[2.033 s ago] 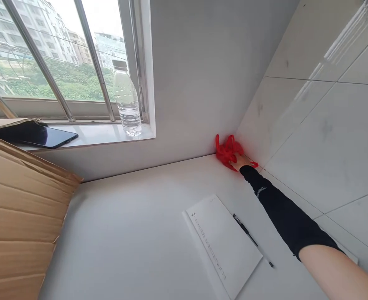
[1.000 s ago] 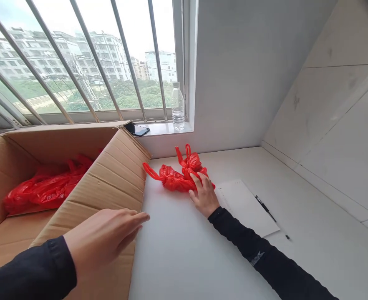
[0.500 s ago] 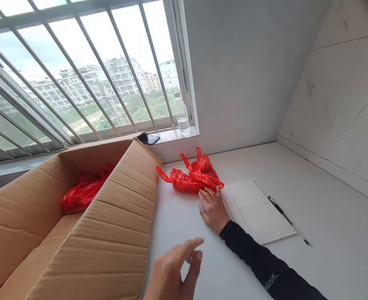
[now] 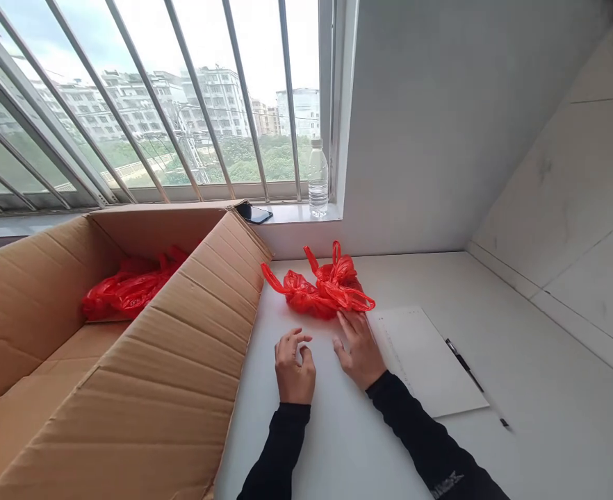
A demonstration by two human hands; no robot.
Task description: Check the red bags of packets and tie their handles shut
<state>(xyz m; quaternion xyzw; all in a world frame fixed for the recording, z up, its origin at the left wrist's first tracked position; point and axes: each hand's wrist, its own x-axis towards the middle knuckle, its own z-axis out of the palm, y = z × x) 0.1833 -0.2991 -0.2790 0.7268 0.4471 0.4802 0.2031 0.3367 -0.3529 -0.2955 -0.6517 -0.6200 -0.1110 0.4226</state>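
Observation:
Two knotted red plastic bags [image 4: 321,288] lie bunched together on the white table [image 4: 332,444], their handle loops sticking up; what they contain is hidden. My right hand [image 4: 361,351] rests at the near side of the bags, fingertips touching the red plastic and the thumb apart. Just left of it, my left hand [image 4: 295,368] is over the table with fingers loosely curved and a gap between thumb and forefinger. Nothing is in that hand, and it is short of the bags.
On the left stands an open cardboard box [image 4: 181,347] with another red plastic bag [image 4: 134,285] inside. A sheet of paper [image 4: 431,361] and a pen [image 4: 464,364] lie to the right. A water bottle [image 4: 317,180] and a phone [image 4: 257,214] sit on the windowsill.
My left hand has moved forward from the lower edge toward the bags. My right hand stays at the bags, nearly unmoved. The view has shifted and levelled slightly.

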